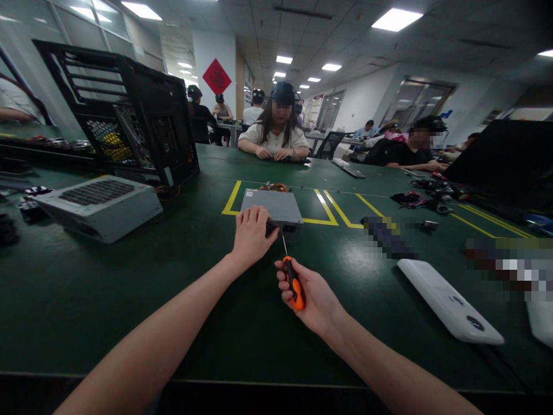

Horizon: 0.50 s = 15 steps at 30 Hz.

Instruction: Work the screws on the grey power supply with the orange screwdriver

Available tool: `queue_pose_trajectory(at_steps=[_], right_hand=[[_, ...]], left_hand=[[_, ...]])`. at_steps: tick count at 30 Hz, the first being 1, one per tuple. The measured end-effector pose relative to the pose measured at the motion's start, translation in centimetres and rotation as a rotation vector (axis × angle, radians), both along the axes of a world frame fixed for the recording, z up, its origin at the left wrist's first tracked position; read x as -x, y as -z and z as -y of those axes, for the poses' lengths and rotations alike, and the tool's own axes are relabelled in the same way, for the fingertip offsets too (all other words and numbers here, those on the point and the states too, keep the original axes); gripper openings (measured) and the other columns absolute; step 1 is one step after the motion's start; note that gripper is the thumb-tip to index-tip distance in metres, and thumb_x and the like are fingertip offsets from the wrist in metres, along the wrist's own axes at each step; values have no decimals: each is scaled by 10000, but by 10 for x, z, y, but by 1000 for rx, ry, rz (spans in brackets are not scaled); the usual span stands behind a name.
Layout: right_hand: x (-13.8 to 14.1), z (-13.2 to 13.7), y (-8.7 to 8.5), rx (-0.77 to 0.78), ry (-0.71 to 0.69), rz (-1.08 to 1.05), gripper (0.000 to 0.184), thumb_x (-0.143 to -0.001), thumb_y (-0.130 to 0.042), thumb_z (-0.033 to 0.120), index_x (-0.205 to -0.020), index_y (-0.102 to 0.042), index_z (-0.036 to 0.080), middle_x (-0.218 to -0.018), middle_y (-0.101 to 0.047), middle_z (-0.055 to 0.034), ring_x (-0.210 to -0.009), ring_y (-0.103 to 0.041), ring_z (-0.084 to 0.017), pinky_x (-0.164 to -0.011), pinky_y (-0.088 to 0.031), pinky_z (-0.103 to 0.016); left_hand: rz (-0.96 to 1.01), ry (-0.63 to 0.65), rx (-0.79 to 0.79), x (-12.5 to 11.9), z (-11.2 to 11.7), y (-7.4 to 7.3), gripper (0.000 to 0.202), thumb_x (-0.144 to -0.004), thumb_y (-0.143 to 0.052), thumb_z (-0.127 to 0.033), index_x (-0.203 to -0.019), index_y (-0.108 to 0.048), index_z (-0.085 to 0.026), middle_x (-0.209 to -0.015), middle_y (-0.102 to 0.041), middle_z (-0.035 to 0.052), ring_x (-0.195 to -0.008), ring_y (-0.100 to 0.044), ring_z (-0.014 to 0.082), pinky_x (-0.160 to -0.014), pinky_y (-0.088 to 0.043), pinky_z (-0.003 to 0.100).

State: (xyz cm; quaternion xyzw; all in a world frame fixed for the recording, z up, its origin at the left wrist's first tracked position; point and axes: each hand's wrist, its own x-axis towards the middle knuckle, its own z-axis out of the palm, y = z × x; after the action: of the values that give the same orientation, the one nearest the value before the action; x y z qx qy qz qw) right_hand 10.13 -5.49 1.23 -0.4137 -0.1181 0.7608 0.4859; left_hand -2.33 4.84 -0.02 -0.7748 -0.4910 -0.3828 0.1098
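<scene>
A grey metal power supply unit (279, 206) lies on the green table, a bundle of coloured wires (274, 187) behind it. My left hand (254, 233) is closed on its near left corner, fingers over the top and thumb at the front side. In my right hand (309, 291) is a screwdriver with an orange and black handle (294, 282). Its thin shaft points up and away to the near face of the unit. Whether the tip sits in a screw is too small to tell.
To the left stand a larger grey power supply (103, 204) and an open black computer case (125, 115). A white device (449, 300) lies to the right, with cables (432, 193) farther back. Yellow tape (319, 221) marks the green table (207, 334). A person (276, 132) sits opposite.
</scene>
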Motion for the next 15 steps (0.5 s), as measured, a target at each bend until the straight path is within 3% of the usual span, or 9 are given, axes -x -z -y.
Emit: queue_pose_trajectory(at_steps=[7, 12, 15], right_hand=[[-1, -1, 6, -58, 59, -17, 90, -784, -529, 196, -737, -534, 119, -648, -509, -17, -467, -424, -34, -340, -288, -98], [0, -1, 5, -30, -23, 12, 214, -841, -432, 265, -845, -571, 102, -652, -511, -28, -494, -458, -57, -404, -382, -136], [-1, -1, 3, -31, -9, 21, 212, -836, -439, 271, -877, -569, 109, -652, -510, -27, -480, -445, -55, -366, -340, -126]], left_hand=[[-4, -10, -9, 0, 0, 0, 241, -745, -554, -308, -915, -429, -190, -1030, -484, 68, -947, -435, 235, -823, -323, 385], [-2, -13, -2, -1, 0, 0, 245, -742, -559, -313, -910, -430, -191, -1017, -485, 66, -941, -436, 233, -818, -326, 383], [-13, -13, -7, 0, 0, 0, 238, -748, -551, -310, -914, -431, -188, -1024, -483, 68, -938, -434, 233, -813, -327, 380]])
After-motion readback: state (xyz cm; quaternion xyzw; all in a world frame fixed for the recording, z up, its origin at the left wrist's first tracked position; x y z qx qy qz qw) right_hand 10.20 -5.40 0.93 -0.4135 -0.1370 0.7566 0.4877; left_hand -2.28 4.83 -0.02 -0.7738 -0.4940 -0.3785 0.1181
